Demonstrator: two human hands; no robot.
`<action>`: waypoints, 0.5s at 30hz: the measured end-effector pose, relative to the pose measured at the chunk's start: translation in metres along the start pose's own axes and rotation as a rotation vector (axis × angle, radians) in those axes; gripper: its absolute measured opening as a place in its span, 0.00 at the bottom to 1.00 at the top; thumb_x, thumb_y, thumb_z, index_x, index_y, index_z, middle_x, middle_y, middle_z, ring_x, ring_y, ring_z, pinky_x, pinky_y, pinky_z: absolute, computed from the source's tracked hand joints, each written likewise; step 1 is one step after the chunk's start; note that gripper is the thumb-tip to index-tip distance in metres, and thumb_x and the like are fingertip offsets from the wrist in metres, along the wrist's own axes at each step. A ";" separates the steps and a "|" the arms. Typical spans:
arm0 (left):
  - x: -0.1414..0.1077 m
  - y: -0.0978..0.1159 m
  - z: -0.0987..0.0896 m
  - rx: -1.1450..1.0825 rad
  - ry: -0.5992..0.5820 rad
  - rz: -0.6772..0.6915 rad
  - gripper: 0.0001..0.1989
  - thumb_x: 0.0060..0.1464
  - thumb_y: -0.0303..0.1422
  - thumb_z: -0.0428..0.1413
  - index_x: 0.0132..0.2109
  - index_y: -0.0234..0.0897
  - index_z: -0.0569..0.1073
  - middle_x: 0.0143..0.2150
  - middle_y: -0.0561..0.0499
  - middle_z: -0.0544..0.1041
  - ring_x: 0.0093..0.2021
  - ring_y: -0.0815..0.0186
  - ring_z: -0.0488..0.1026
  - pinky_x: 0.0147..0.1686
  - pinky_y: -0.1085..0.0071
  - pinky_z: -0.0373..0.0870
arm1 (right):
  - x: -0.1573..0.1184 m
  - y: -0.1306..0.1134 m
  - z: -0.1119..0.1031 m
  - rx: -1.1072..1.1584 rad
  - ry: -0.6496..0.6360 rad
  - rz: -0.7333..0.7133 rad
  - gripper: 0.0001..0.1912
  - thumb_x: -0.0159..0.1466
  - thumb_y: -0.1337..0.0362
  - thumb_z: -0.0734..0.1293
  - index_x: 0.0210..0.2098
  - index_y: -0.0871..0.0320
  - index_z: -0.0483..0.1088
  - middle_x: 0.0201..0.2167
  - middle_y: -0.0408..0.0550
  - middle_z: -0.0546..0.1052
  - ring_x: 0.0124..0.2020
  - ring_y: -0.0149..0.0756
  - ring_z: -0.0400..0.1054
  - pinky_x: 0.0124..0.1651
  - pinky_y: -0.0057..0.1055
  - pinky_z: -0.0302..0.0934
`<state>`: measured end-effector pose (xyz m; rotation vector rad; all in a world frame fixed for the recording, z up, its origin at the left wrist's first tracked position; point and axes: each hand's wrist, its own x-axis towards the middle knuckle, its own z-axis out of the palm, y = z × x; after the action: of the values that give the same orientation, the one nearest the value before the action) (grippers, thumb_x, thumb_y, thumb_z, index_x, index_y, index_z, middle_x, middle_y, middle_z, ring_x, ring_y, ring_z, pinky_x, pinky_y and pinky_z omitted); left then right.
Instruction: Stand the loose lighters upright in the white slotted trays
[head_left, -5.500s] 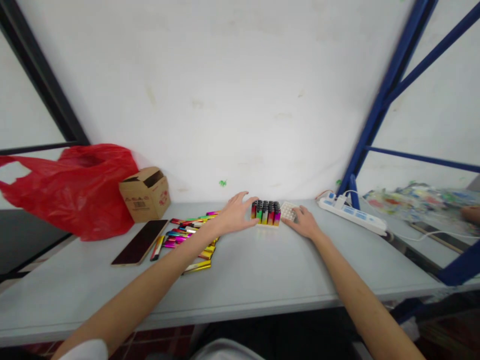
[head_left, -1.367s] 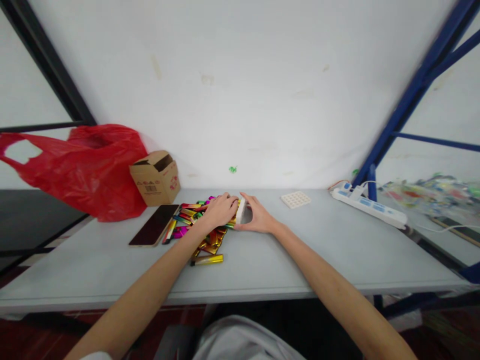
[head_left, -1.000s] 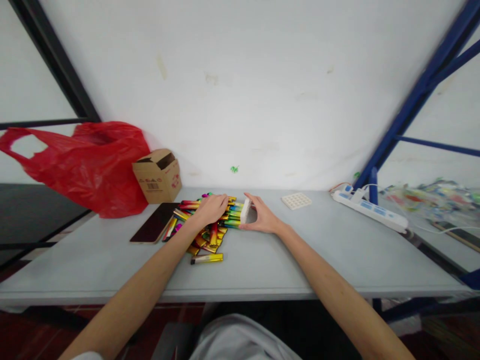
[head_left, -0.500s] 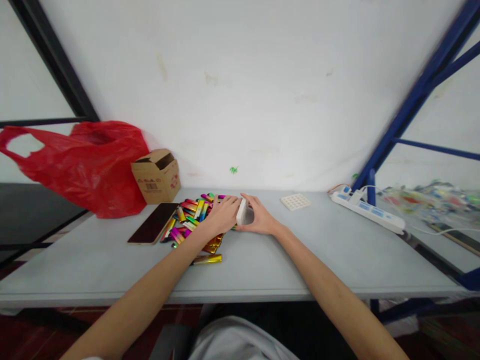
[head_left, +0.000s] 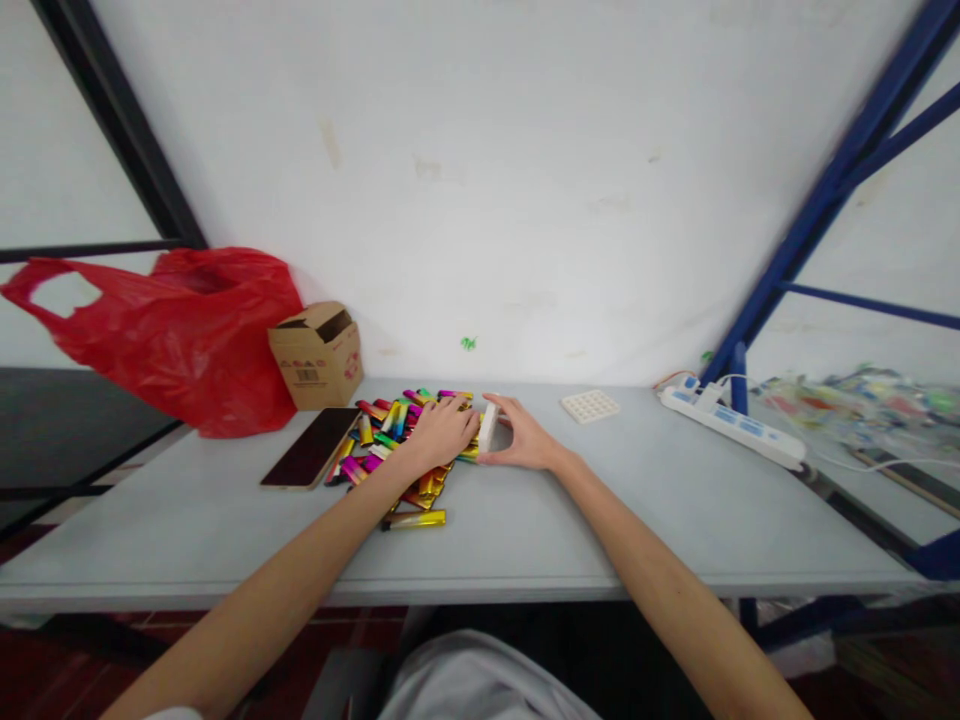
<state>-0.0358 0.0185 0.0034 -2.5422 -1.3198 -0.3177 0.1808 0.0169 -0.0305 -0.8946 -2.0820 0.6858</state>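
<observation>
A pile of shiny multicoloured lighters [head_left: 397, 425] lies left of the table's middle. My left hand [head_left: 444, 434] rests over the pile's right side, palm down; its fingertips are near a white tray, and whether they hold a lighter is too small to tell. The small white tray [head_left: 487, 428] stands on its edge in my right hand [head_left: 521, 434], gripped between thumb and fingers. One gold lighter [head_left: 416, 519] lies apart in front of the pile.
On the left are a dark phone [head_left: 311, 450], an open cardboard box [head_left: 318, 358] and a red plastic bag [head_left: 187, 340]. A white tray with round holes [head_left: 590, 406] lies right of centre; a power strip [head_left: 731, 425] is farther right.
My left hand has moved slightly left, away from the white tray and over the lighters. The tray has turned a little in my right hand.
</observation>
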 end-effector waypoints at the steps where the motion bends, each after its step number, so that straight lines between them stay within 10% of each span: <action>1: 0.000 -0.002 0.001 0.017 -0.001 0.007 0.19 0.73 0.34 0.45 0.50 0.36 0.81 0.60 0.36 0.77 0.59 0.47 0.74 0.56 0.51 0.69 | -0.001 0.001 -0.003 0.003 -0.003 0.003 0.59 0.51 0.50 0.84 0.75 0.50 0.55 0.70 0.59 0.61 0.71 0.52 0.58 0.71 0.51 0.63; 15: -0.003 -0.018 0.004 0.039 -0.021 -0.007 0.19 0.73 0.31 0.43 0.47 0.36 0.79 0.53 0.39 0.82 0.57 0.51 0.76 0.57 0.53 0.68 | -0.004 0.039 -0.042 -0.149 0.410 0.107 0.53 0.54 0.41 0.79 0.69 0.52 0.55 0.68 0.60 0.60 0.67 0.52 0.63 0.69 0.53 0.64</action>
<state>-0.0520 0.0278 0.0015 -2.5160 -1.3291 -0.2643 0.2311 0.0450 -0.0354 -1.1326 -1.7427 0.3642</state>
